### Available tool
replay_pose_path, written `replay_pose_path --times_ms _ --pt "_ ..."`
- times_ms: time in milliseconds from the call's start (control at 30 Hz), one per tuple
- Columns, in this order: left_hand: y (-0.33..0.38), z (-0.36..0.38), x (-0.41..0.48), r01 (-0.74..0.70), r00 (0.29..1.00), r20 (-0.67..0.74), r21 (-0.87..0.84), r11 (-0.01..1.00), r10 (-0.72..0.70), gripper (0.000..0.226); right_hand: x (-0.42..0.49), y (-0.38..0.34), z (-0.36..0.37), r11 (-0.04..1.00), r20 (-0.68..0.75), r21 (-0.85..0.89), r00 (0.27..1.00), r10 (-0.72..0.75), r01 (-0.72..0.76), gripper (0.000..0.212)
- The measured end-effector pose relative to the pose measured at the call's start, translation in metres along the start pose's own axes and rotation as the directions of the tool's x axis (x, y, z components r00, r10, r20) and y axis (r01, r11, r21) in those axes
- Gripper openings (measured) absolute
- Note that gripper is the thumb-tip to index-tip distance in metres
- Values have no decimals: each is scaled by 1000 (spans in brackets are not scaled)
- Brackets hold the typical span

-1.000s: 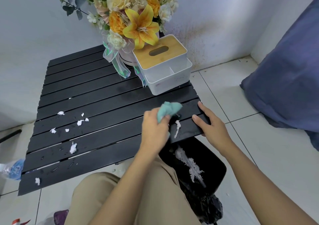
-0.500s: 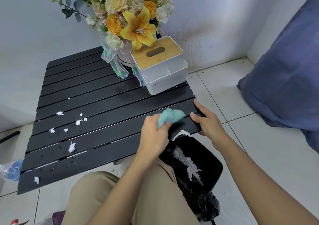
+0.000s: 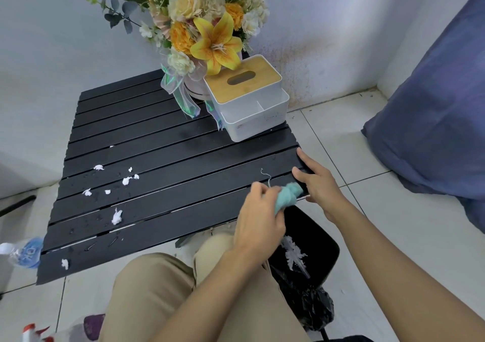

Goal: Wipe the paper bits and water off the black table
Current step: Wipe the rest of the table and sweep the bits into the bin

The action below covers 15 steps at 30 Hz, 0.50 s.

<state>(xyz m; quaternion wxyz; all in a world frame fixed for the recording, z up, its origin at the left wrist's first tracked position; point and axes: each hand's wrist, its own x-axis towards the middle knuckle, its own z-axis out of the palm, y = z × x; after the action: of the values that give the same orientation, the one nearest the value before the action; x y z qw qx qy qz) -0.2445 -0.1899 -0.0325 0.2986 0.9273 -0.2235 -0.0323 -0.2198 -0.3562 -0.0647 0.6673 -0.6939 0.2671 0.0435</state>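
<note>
The left hand (image 3: pixel 258 215) is curled tight round a bunched teal cloth (image 3: pixel 287 194), at the edge of the black worktop (image 3: pixel 183 163), straight in front of the tissue box (image 3: pixel 246 97). The right hand (image 3: pixel 319 186) rests on that edge just beside the cloth, fingers fairly straight and holding nothing. Paper bits (image 3: pixel 116 215) and water drops (image 3: pixel 90 247) lie scattered well left of the tissue box. A black bin (image 3: pixel 325 239) stands on the floor in front of the tissue box, with wet paper (image 3: pixel 295 255) inside.
</note>
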Motion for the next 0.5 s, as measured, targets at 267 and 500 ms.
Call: replay_pose_path --times_ms 267,500 --pt "-20 -8 24 233 959 -182 62 970 -219 32 -2 -1 0 1000 -5 -18 1000 -20 20 51" --pt "-20 -37 2 208 973 169 -345 915 -157 17 -9 -7 2 916 -83 -392 989 -126 84 50"
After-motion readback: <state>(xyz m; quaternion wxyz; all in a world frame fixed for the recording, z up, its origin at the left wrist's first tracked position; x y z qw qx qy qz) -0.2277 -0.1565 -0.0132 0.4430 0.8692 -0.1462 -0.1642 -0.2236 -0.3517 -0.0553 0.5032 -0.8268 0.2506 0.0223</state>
